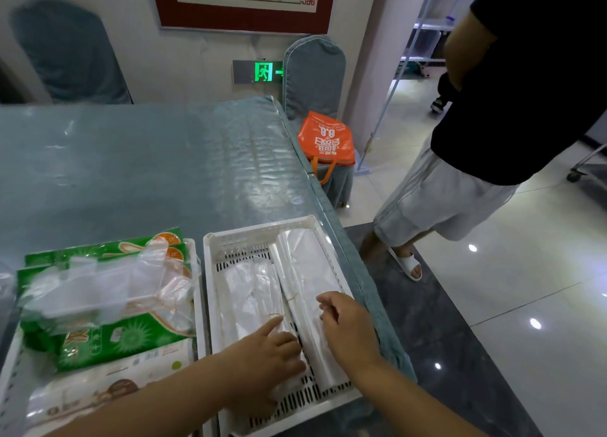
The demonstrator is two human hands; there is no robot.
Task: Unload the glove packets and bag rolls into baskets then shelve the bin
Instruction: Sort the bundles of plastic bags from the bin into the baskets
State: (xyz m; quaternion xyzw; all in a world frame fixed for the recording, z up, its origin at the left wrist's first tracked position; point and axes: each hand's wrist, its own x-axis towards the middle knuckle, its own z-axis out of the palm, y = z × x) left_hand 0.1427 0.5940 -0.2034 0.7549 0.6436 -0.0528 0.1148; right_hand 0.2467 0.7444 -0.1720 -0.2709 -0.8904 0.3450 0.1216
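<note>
Settling the bag rolls (305, 292) into the right basket (259, 229) looks like the step in hand. Two flat white bundles lie side by side along that basket, near the table's (131, 160) right edge. The left hand (272, 354) rests on the left bundle at its near end, forefinger stretched forward and the other fingers loosely bent, gripping nothing that I can make out. The right hand (348, 325) lies on the right bundle with its fingers curled at the plastic; whether it pinches the film or only presses it, I cannot tell. The glove packets (108, 335), green and white, sit heaped in the left basket (197, 292), just beside the right one, with loose clear gloves on top. No bin shows anywhere. Unloading therefore seems nearly finished. Next, I judge, both hands need to lift clear of the rolls without dragging the slippery film, then find the bin for shelving. A bystander (512, 92) stands at the far right, beside an orange bag (326, 141).
</note>
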